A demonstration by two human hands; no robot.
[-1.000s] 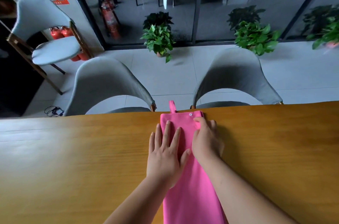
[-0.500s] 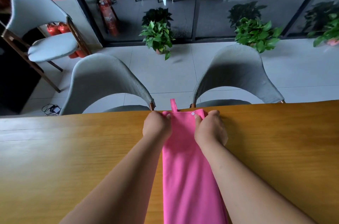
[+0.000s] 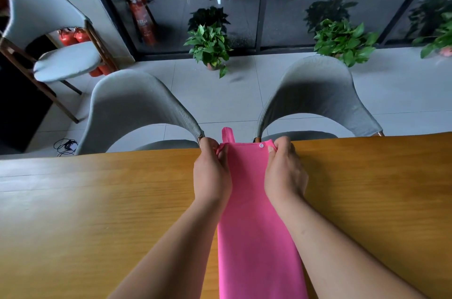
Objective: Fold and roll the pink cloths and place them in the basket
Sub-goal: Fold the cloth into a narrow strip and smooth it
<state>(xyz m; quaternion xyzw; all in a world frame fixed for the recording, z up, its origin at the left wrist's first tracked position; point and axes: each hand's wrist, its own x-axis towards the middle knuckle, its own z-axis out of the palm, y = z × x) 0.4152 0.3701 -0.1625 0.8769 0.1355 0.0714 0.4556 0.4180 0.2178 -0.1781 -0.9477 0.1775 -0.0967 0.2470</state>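
Now pinching the far corners of the pink cloth [image 3: 252,213], left hand [image 3: 211,174] at eleven o'clock, right hand [image 3: 283,171] at one, fingers [image 3: 272,150] curled tight on the hem. Lying as a folded strip along the tabletop [image 3: 97,201] from twelve to six o'clock. Likely starting the roll: worth turning both corners evenly, tucking the loop [image 3: 227,134] in, making the first turn snug.

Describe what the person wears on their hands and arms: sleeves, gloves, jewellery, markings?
Nothing worn shows. The left hand and right hand have no gloves, rings or bracelets. No sleeve, watch or marking appears up to the frame's lower edge.
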